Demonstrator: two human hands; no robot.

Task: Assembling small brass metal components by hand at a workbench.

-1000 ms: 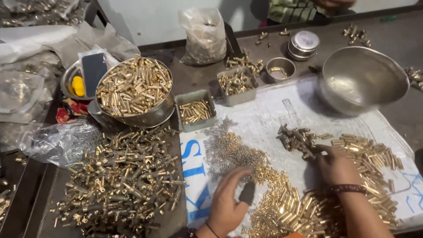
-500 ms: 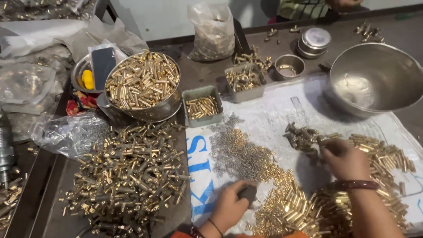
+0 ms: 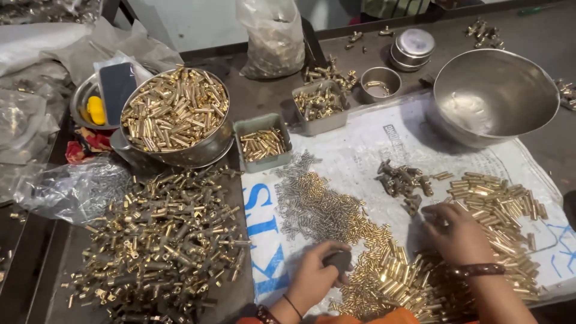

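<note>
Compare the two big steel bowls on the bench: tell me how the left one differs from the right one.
The left bowl is heaped with short brass tubes; the right bowl holds none, its shiny inside bare. The left bowl stands on the dark bench beside a pile of brass fittings; the right bowl rests partly on the printed white sheet. The right bowl looks wider. Both are round and metal.

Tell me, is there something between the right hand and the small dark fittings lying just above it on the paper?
Nothing visible. The right hand lies just below the dark fittings, with only bare paper between; the brass tubes lie to its right.
</note>
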